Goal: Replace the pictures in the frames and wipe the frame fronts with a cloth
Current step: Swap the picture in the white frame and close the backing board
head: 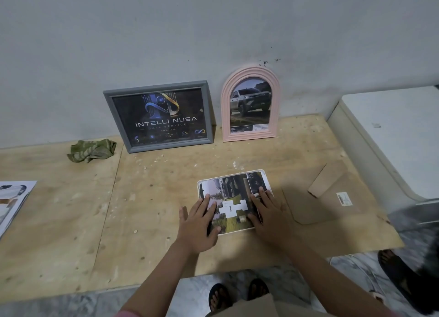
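Note:
A white frame (234,174) lies flat on the plywood table (147,197), with a printed picture (231,190) laid inside it. My left hand (200,224) presses flat on the picture's left side. My right hand (266,212) presses with straight fingers on its right side. A grey frame (159,115) with a dark "INTELLI NUSA" print leans on the wall. Beside it stands a pink arched frame (250,105) showing a pickup truck. A crumpled green cloth (92,150) lies at the back left.
A brown backing board (332,195) with a stand flap and a barcode sticker lies right of the white frame. Printed sheets (13,197) sit at the table's left edge. A white appliance (394,136) stands at the right. Feet in sandals (237,295) show below the table's front edge.

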`<action>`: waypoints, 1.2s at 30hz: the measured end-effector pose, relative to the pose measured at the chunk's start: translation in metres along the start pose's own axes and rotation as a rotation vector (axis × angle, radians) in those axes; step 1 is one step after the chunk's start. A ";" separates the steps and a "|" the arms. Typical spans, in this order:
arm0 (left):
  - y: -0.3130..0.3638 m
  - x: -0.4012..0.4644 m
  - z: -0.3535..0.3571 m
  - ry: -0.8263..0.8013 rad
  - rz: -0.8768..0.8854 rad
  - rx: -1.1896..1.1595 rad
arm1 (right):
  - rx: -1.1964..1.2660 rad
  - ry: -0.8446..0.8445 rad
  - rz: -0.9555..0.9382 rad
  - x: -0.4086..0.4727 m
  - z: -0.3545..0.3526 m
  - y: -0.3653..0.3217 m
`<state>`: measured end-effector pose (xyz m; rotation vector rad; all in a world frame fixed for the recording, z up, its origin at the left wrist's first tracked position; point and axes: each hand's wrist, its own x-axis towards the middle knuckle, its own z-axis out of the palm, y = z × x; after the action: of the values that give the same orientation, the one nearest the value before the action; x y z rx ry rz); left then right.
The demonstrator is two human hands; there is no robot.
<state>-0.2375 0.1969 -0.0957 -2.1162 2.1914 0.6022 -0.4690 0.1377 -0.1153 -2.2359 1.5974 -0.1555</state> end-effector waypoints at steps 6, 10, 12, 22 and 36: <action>0.010 0.001 -0.008 0.060 -0.015 -0.105 | 0.150 0.080 -0.012 -0.003 -0.010 0.003; 0.039 0.013 -0.013 0.225 0.024 -0.198 | 0.170 0.155 0.073 -0.006 -0.029 0.016; 0.063 0.023 -0.013 0.288 0.060 -0.229 | 0.170 0.182 0.120 -0.007 -0.036 0.036; 0.209 0.075 -0.013 0.268 -0.143 -0.570 | 0.287 0.300 0.419 -0.005 -0.100 0.155; 0.284 0.114 0.008 0.201 -0.672 -0.468 | 0.250 0.086 0.470 0.006 -0.133 0.222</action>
<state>-0.5231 0.0899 -0.0657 -3.0322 1.3153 0.9188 -0.7047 0.0382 -0.0761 -1.6409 1.9779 -0.3029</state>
